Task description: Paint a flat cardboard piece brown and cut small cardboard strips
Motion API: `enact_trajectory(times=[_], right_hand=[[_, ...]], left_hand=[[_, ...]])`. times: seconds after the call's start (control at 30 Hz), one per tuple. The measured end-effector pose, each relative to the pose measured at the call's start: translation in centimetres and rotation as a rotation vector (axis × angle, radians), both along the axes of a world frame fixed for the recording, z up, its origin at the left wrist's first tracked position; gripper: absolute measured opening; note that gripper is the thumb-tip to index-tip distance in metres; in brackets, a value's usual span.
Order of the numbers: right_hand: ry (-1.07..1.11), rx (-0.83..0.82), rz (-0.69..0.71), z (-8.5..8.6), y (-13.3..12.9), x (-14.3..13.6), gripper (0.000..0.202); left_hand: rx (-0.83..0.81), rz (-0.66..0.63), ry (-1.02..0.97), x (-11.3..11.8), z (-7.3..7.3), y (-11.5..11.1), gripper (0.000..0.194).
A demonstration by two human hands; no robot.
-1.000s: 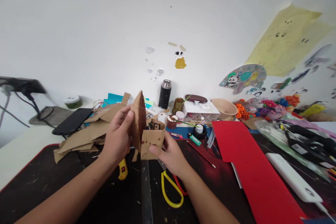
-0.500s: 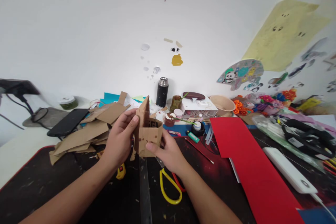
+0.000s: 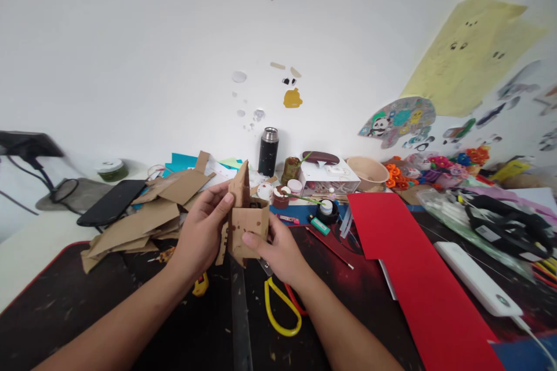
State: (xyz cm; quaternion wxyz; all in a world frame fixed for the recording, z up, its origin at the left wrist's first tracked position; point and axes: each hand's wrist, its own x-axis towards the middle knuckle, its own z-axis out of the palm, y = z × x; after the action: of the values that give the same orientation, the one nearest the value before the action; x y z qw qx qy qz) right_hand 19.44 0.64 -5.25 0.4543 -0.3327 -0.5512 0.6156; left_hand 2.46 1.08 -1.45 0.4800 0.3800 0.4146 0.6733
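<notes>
Head view shows me the left hand pinching an upright cardboard flap between thumb and curled fingers, while the right hand grips the small cardboard box from its right side, thumb across the front. Flap and box meet between the hands. Below them I see a metal ruler and, under the right hand, yellow-handled scissors; cardboard scraps lie left of the left hand.
</notes>
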Motion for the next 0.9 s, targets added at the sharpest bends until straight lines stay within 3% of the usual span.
enact_trajectory(times=[0.6,0.9], right_hand=[[-0.014,-0.043,-0.068,-1.3,0.6,-0.3,0.058],[0.005,-0.063,-0.113,-1.3,1.1,0.1,0.057]], left_hand=[[-0.037,-0.025,0.001,0.1,-0.9,0.4,0.061],[-0.140,-0.165,0.010,-0.2,-0.5,0.3,0.069]])
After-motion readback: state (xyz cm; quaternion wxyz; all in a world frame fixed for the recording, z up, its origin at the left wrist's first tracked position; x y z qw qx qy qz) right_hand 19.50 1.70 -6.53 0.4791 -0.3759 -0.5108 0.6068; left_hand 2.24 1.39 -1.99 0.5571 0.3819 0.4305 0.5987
